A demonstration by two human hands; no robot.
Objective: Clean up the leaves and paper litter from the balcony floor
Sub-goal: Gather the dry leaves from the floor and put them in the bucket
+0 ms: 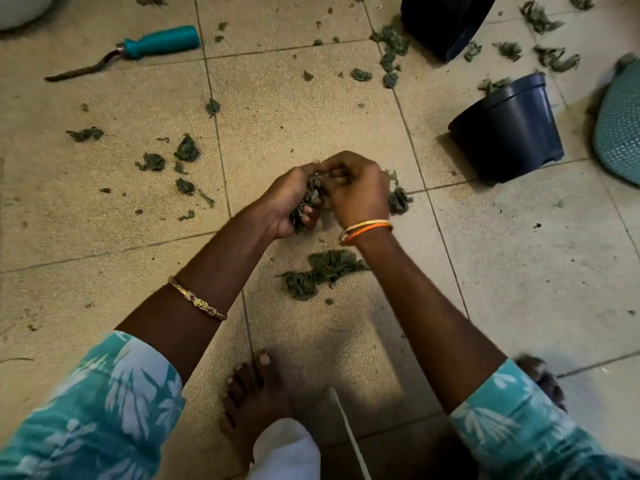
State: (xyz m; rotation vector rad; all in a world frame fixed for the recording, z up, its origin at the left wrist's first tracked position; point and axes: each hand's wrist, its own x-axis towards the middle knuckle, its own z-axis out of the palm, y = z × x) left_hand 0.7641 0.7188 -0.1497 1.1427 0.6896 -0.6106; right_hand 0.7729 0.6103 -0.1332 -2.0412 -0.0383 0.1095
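Observation:
Dry green leaves lie scattered over the beige tiled floor (519, 271). My left hand (287, 202) grips a bunch of leaves (311, 197) in its curled fingers. My right hand (356, 192) is curled right against it, its fingers pinching leaves into that bunch. A pile of leaves (322, 271) lies on the floor just below both hands. More leaves (398, 199) stick out to the right of my right hand. Loose leaves (185, 150) lie at the left, and other scraps (391, 46) at the top right.
A dark plastic pot (512, 133) lies tipped on its side at the right, a second dark pot (446, 22) stands at the top. A teal-handled trowel (138, 50) lies at the top left. A teal woven thing (620, 126) shows at the right edge. My bare feet (252, 393) are below.

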